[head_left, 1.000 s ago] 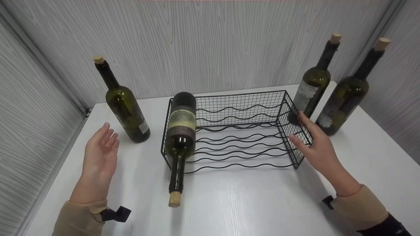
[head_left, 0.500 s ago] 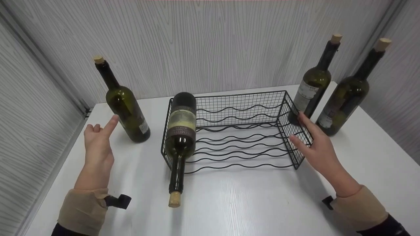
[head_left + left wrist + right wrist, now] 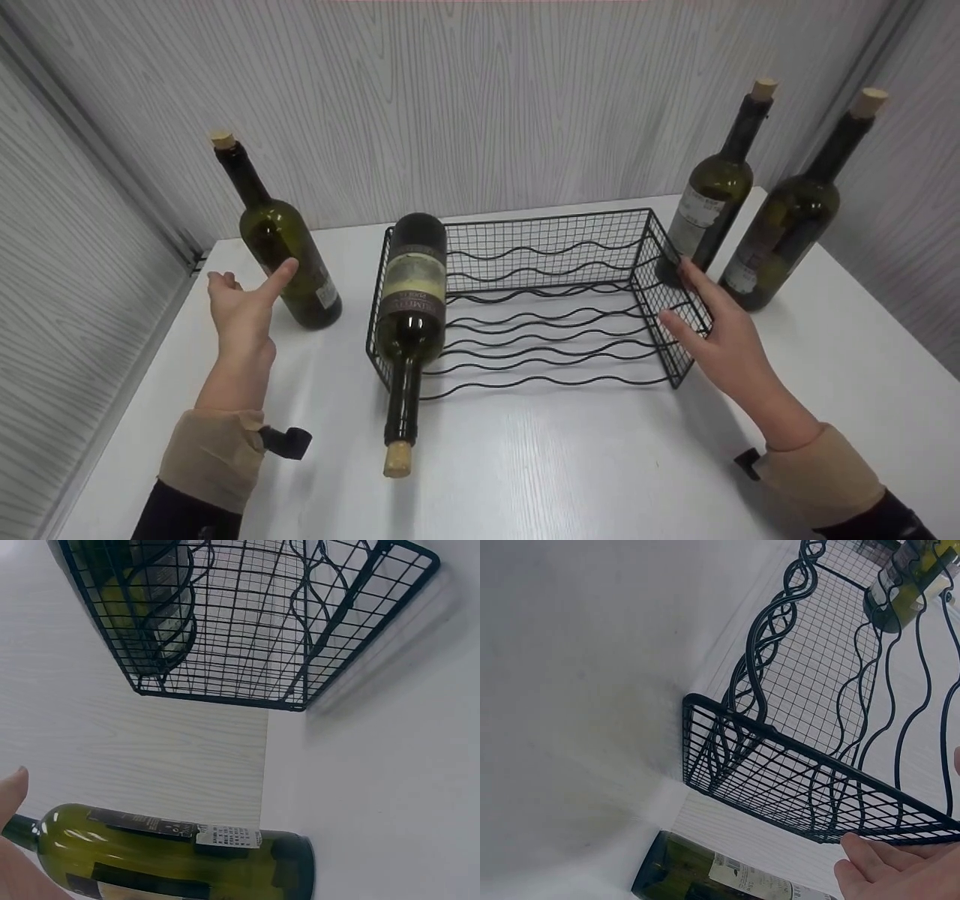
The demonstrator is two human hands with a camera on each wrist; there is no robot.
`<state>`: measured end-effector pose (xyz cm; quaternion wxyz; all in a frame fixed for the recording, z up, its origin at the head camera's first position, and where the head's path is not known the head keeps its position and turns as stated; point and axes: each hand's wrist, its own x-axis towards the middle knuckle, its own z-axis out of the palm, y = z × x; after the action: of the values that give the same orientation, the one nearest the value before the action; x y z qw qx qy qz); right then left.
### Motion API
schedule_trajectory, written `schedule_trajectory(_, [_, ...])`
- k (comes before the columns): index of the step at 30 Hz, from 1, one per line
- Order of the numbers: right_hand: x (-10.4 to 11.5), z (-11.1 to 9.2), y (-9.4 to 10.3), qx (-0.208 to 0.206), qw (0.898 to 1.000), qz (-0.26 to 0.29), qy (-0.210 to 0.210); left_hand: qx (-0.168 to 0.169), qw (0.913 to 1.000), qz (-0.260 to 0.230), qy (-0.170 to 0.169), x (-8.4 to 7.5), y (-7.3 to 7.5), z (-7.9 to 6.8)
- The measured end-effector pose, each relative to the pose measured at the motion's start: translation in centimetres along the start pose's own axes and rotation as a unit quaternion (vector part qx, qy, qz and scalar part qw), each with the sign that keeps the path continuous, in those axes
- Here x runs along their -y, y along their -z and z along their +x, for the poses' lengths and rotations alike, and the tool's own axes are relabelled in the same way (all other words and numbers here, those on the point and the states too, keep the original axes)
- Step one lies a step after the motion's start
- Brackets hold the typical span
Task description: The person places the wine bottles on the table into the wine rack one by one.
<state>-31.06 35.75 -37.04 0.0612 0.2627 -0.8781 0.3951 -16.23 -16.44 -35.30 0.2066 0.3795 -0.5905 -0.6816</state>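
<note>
Okay, remotely I see my left hand [image 3: 244,311] spread wide beside a standing bottle [image 3: 274,234]; my right hand [image 3: 726,339] grips the wire rack [image 3: 555,238] by its right end. Rack's on the desk [image 3: 525,465], lying bottle [image 3: 412,300] at its left, two upright bottles [image 3: 712,196] near its right.

The rack [image 3: 547,244] is black with gridded sides; the lying bottle [image 3: 411,335] has a cream-and-maroon banded label [image 3: 414,283]. The left bottle [image 3: 276,234] is olive green, the worktop [image 3: 525,465] white, the far wall [image 3: 480,112] grey-streaked.
</note>
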Motion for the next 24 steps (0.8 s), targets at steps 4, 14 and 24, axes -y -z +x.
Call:
schedule_trajectory(4, [0.0, 0.0, 0.0, 0.002, 1.0, -0.001, -0.003, -0.012, 0.9995, 0.022, -0.017, 0.6, -0.3, 0.6])
schedule_trajectory(14, [0.1, -0.1, 0.0, 0.002, 1.0, 0.006, -0.012, -0.007, 0.9976, 0.069, -0.002, 2.1, -0.1, 1.9])
schedule_trajectory(24, [0.1, -0.1, 0.0, -0.001, 1.0, 0.005, -0.005, -0.002, 0.9957, 0.093, 0.001, 3.1, -0.4, 2.6])
